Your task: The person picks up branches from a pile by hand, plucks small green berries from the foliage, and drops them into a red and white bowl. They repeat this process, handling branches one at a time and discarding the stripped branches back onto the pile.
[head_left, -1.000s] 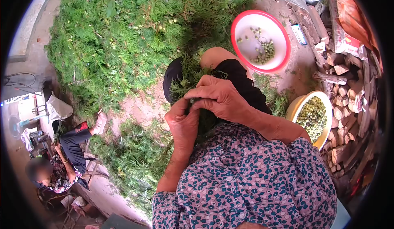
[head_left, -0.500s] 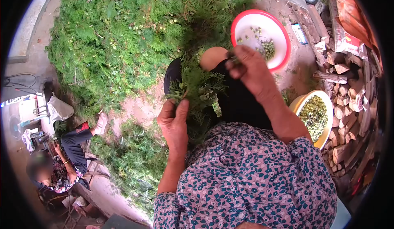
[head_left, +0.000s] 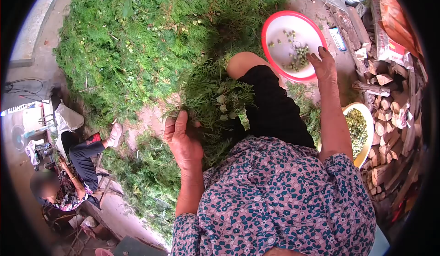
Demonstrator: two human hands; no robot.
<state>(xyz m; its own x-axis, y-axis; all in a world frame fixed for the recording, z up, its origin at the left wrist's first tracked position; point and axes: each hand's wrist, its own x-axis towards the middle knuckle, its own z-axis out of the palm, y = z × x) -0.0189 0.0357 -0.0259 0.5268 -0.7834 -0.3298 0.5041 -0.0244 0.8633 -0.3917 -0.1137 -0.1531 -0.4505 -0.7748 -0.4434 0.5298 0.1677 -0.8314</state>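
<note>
A leafy green sprig (head_left: 215, 91) with a few pale green cones lies over the lap, and my left hand (head_left: 183, 139) pinches its stem end. Over the right rim of a white basin with a red edge (head_left: 280, 56), my right hand (head_left: 324, 63) is held with its fingers apart and nothing visible in it. Small green cones (head_left: 299, 58) are gathered in the basin, with a few scattered beside them. Partly behind my right forearm stands a yellow-rimmed basin (head_left: 365, 150) full of similar cones (head_left: 356, 130).
Cut green branches (head_left: 133, 45) cover the ground ahead and at the left. Another person (head_left: 68, 187) sits at the far left. Stacked firewood (head_left: 382, 118) lines the right side, near an orange sheet (head_left: 396, 20).
My right hand has moved right, from above my knee to the basin's right rim, and its fingers have opened. My left hand has shifted slightly left with the sprig.
</note>
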